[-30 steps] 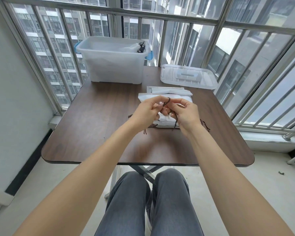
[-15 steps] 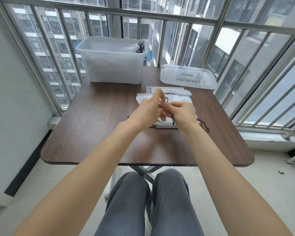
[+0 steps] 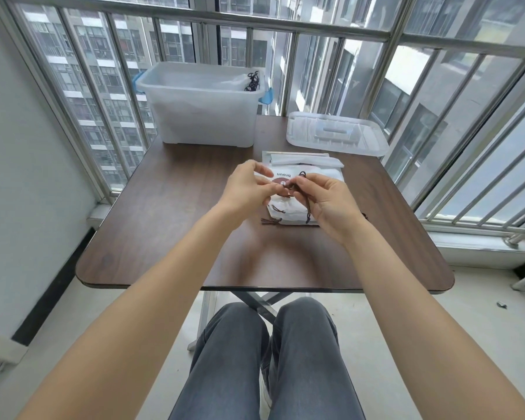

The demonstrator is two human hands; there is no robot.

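Left hand (image 3: 249, 187): raised at mid-scene, thumb and forefinger pinched on a dark cord (image 3: 307, 207), other fingers loosely curled above. Right hand (image 3: 328, 201): held just right of it, fingertips almost met, same cord pinched, palm turned left. Forearms: bare, extended from the near corners, converged toward the far centre

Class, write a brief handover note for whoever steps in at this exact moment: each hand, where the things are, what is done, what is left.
Left hand: pinches the brown cord at its fingertips.
Right hand: pinches the same cord; the tail hangs below the palm.
Things: stack of white drawstring bags on the table, under the hands; open clear storage bin behind, its lid to the right.
Done: cord lifted, held between both hands.
Left: probably finish tying or threading it; no finished knot shows.
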